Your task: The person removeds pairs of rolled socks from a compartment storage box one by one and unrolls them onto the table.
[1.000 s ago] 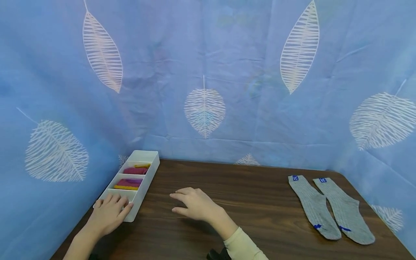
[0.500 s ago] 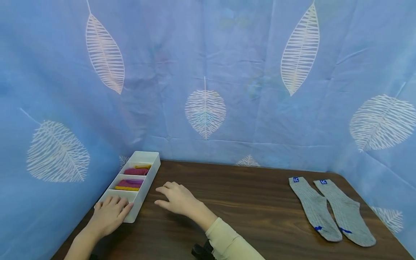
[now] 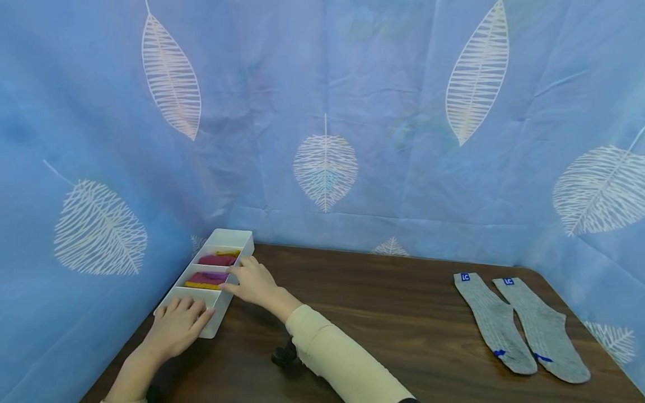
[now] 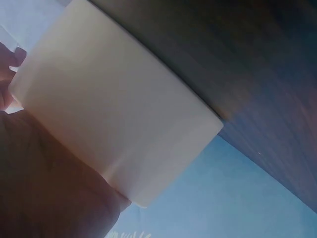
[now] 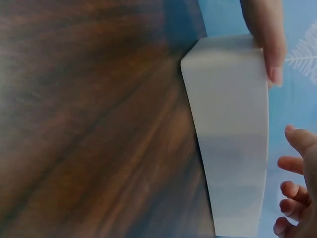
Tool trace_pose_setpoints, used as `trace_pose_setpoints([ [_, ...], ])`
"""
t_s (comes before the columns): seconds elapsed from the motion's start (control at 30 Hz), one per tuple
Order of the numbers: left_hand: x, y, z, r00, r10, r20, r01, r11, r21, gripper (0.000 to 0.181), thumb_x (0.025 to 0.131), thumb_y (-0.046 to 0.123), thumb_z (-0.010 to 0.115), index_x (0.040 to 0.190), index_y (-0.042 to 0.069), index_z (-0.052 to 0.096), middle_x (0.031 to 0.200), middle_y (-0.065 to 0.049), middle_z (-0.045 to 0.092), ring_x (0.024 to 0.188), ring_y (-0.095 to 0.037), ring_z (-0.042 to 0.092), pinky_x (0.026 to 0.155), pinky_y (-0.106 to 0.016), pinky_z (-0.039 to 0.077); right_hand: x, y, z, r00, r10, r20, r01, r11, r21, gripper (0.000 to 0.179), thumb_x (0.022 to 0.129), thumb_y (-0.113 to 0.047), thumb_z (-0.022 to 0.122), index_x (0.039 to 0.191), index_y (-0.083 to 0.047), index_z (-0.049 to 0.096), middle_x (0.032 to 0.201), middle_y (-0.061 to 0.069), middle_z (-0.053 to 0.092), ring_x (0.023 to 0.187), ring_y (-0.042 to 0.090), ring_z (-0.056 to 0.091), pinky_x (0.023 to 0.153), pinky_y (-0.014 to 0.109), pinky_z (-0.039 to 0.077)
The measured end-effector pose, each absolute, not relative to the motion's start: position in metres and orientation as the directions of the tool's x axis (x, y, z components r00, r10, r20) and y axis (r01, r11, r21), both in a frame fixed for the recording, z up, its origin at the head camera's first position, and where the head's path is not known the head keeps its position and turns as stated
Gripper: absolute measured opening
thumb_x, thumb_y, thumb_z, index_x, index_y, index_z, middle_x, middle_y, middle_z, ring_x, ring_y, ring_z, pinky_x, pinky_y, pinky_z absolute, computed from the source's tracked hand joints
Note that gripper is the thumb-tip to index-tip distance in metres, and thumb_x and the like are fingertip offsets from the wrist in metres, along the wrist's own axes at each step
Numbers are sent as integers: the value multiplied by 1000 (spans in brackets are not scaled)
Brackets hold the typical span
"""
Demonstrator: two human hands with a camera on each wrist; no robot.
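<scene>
A long white divided storage box (image 3: 215, 319) lies at the table's left. My left hand (image 3: 173, 330) holds its near end, fingers bent over the rim; the left wrist view shows that hand (image 4: 54, 173) against the box's end wall (image 4: 119, 104). Over the box's right rim reaches my right hand (image 3: 254, 284), fingers apart and loosely bent, beside a folded magenta cloth with a yellow edge (image 3: 204, 280). Another folded magenta and yellow cloth (image 3: 216, 260) lies one compartment farther back. In the right wrist view the right hand's fingers (image 5: 292, 191) hold nothing.
Two grey socks with blue marks, a left one (image 3: 494, 322) and a right one (image 3: 541, 330), lie flat at the right of the brown wooden table (image 3: 373, 313). A blue curtain with white leaf prints (image 3: 325, 173) hangs behind the table and along its sides.
My right hand has moved left and forward from above the bare table to the box's right rim. The left hand stays at the box's near end. The head view has shifted slightly.
</scene>
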State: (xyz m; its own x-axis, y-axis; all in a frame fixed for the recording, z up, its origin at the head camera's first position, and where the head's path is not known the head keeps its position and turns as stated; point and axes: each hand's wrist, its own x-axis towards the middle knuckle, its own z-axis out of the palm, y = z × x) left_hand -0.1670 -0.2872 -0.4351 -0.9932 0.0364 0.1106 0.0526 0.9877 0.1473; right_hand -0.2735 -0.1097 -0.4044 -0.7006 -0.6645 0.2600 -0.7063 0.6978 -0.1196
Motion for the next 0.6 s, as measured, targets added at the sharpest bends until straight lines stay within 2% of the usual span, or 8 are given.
trace_pose_setpoints([
  [0.27, -167, -290, -429, -996, 10, 93, 23, 990, 140, 49, 98, 56, 41, 110, 13, 62, 114, -15, 60, 107, -37, 47, 90, -73, 31, -292, -139, -399, -738, -649, 184, -671, 735, -95, 47, 90, -63, 54, 121, -31, 69, 110, -5, 58, 93, 8, 47, 80, 22, 48],
  [0.47, -166, -286, -430, -996, 8, 93, 23, 986, 162, 46, 98, 55, 42, 109, 14, 62, 113, -14, 59, 107, -37, 46, 90, -72, 31, -296, -150, -403, -770, -627, 120, -636, 770, -58, 46, 89, -66, 53, 115, -33, 71, 123, -5, 57, 108, 10, 46, 94, 27, 47],
  [0.6, -166, -284, -432, -997, 4, 79, 18, 985, 174, 48, 98, 58, 41, 108, 16, 62, 111, -12, 58, 106, -35, 46, 89, -70, 31, -296, -155, -408, -793, -602, 95, -609, 791, -61, 46, 86, -69, 54, 108, -34, 73, 131, -3, 52, 112, 12, 42, 97, 28, 43],
])
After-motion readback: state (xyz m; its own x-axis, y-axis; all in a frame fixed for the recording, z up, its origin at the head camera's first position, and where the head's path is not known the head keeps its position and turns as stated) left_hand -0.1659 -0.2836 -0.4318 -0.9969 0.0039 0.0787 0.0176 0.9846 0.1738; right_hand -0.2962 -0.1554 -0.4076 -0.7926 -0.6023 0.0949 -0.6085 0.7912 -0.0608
